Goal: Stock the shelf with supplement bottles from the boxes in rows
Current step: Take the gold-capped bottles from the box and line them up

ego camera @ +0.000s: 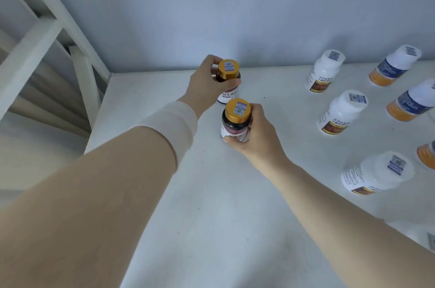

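Note:
Two dark bottles with gold caps stand upright on the white shelf [211,193], one behind the other. My left hand [207,85] grips the far bottle [228,75] near the back wall, fingers curled round its neck. My right hand [254,137] grips the near bottle [235,118] from its right side, thumb at the base. To the right stand a row of three white bottles [341,113] and a row of blue-and-orange bottles [409,101].
A white shelf frame [77,52] with slanted posts rises on the left, at the shelf's left edge. The grey back wall [211,17] closes the shelf behind the bottles. Bare shelf surface lies in front of my hands.

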